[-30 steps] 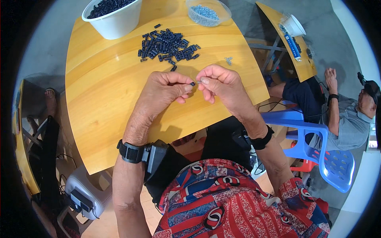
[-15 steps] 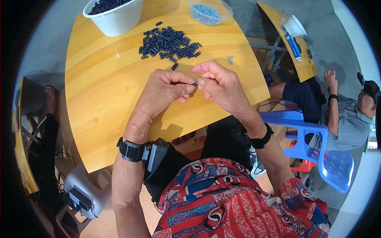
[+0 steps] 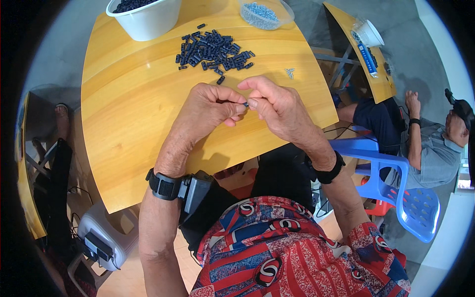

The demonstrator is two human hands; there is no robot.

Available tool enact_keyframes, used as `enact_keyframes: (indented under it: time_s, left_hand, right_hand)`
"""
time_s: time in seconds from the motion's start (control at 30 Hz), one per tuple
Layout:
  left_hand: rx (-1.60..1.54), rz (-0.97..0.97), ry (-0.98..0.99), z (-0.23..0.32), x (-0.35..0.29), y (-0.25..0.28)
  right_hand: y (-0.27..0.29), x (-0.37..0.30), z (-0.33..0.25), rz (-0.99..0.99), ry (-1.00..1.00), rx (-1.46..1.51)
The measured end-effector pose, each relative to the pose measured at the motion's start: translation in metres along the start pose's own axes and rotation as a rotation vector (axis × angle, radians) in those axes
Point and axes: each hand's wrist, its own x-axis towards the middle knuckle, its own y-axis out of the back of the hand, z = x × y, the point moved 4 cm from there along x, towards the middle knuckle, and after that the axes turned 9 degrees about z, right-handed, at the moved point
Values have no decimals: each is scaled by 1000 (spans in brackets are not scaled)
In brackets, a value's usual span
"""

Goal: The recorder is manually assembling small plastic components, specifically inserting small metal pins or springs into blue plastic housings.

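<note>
You've got a glossy yellow-brown wood table [image 3: 133,123], grain showing, one edge facing you. On it, far side to your left: white tub [image 3: 153,24]. Far side, further right: clear round bowl [image 3: 283,20]. Nearer you, between those: loose heap of small black parts [image 3: 212,52], one lying apart beyond it. Right of the heap, well apart: small silvery pieces [image 3: 290,73], clustered

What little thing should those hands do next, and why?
Maybe the right hand should bring its forefinger down toward its thumb: the left hand pinches a small dark piece, the right thumb is at its end, but that forefinger sticks out apart.
</note>
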Motion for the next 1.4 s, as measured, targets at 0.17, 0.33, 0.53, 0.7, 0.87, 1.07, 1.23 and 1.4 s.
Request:
enact_keyframes:
  time_s: [0.17, 0.33, 0.53, 0.7, 0.87, 1.07, 1.23, 1.4]
  left_hand:
    - [-14, 4, -4, -1, 0, 0]
    - [8, -18, -11, -1, 0, 0]
    - [8, -22, -16, 0, 1, 1]
    - [-41, 25, 2, 0, 0, 5]
    - [-87, 51, 23, 3, 0, 5]
    - [-80, 40, 33, 3, 0, 4]
    - [-99, 51, 44, 1, 0, 4]
    - [-102, 56, 29, 0, 1, 4]
  right_hand:
    - [-1, 1, -4, 37, 106, -76]
    - [-4, 2, -10, 64, 156, -126]
    - [-3, 5, -9, 73, 136, -119]
    - [-2, -4, 7, 130, -78, 88]
    - [8, -11, 5, 225, -164, 81]
    - [3, -13, -4, 272, 76, -105]
    - [1, -14, -6, 252, 124, -175]
    - [-4, -16, -9, 275, 212, -199]
